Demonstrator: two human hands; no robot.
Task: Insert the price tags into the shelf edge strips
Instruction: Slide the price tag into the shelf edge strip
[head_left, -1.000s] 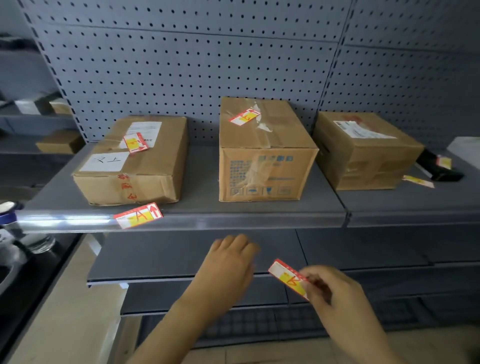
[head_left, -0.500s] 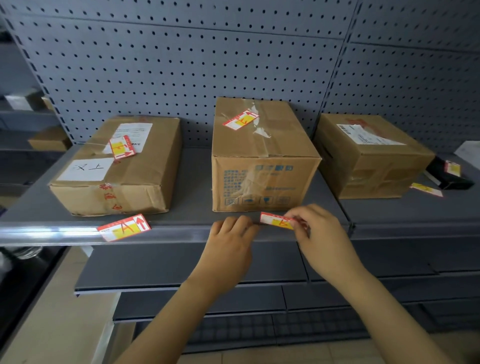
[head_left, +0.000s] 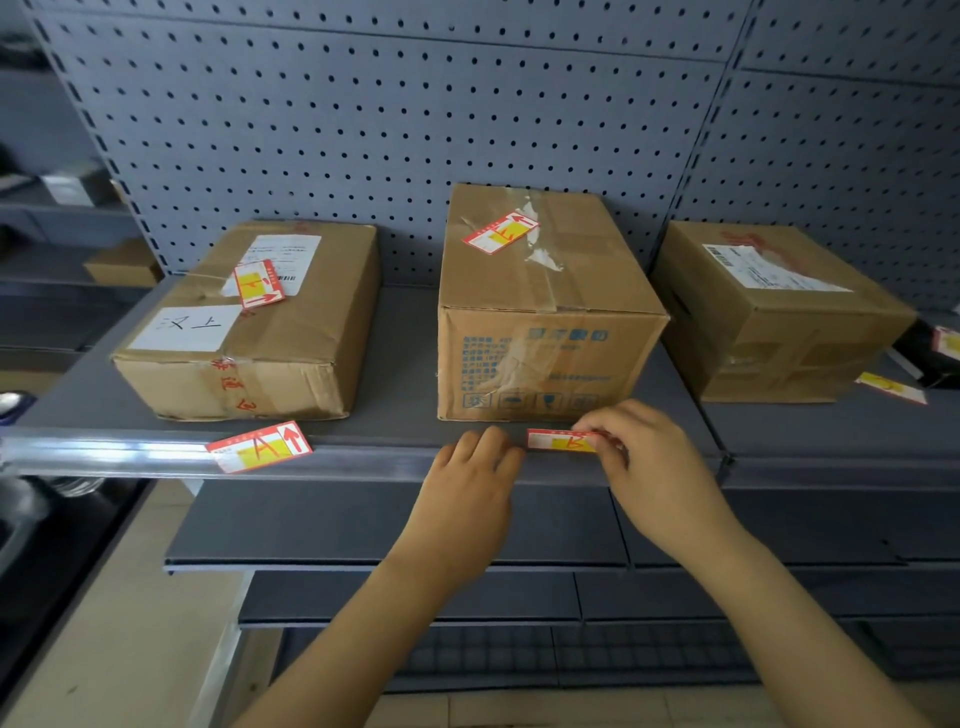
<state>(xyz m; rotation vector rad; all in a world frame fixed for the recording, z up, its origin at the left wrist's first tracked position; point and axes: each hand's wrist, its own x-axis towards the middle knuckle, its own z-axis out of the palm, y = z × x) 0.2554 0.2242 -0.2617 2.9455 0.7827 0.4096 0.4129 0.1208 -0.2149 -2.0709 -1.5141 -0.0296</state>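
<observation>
Now up at the shelf edge strip (head_left: 363, 460): tag marked B (head_left: 563, 441), a second ago held low in front of the lower shelves, then raised to the lip, sits flat against the strip just below the middle box (head_left: 540, 312). Pinched at its right end by right hand (head_left: 644, 467), fingers curled on it. Left hand (head_left: 467, 483) also lifted since, fingers loosely straight, tips touching the strip just left of the tag, holding nothing. Means insertion probably starting (seated in the channel or only laid on it, cannot tell).

Tag A (head_left: 260, 448) already in the strip, tilted, below the left box (head_left: 249, 322), red arrow printed at its right end. Tag on left box top (head_left: 258, 283) reads like F with an arrow; tag on middle box top (head_left: 500, 232) reads E. White label on left box (head_left: 187, 327) handwritten, roughly "汉上". Blue print on middle box front blurred. Right box (head_left: 779, 312) with shipping label, unreadable. Loose tag (head_left: 891, 387) beside it on the shelf, another further right at frame edge.
</observation>
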